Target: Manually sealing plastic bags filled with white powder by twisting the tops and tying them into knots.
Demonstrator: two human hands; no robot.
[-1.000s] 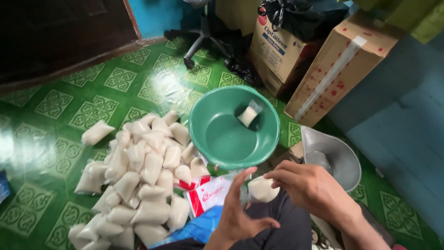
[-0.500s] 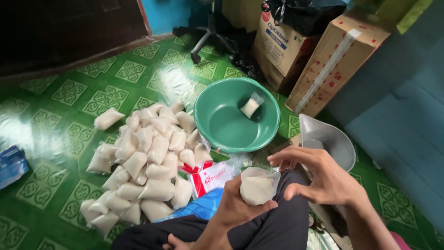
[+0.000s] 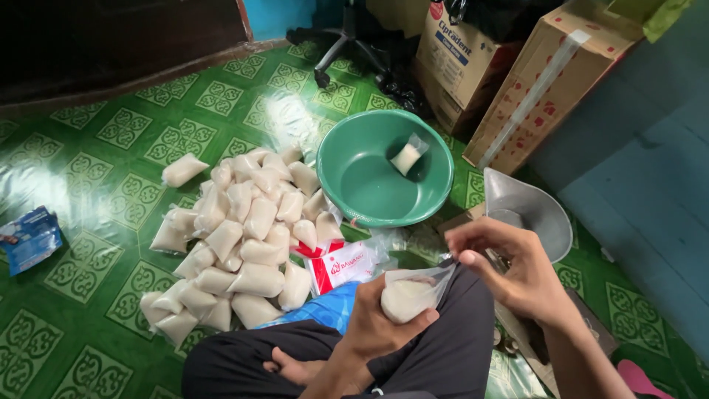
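Left hand (image 3: 380, 325) clenched around a small filled bag (image 3: 405, 297) above the lap, right hand (image 3: 509, 272) pinching the bag's open top edge, pile of filled bags (image 3: 236, 236) left, green basin (image 3: 395, 168) beyond, bare floor (image 3: 111, 148) far left.

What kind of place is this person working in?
Probably a room in a home used for packing: a patterned green tiled floor, stacked brown cardboard boxes, and a heap of small filled clear plastic bags beside a round green plastic basin.
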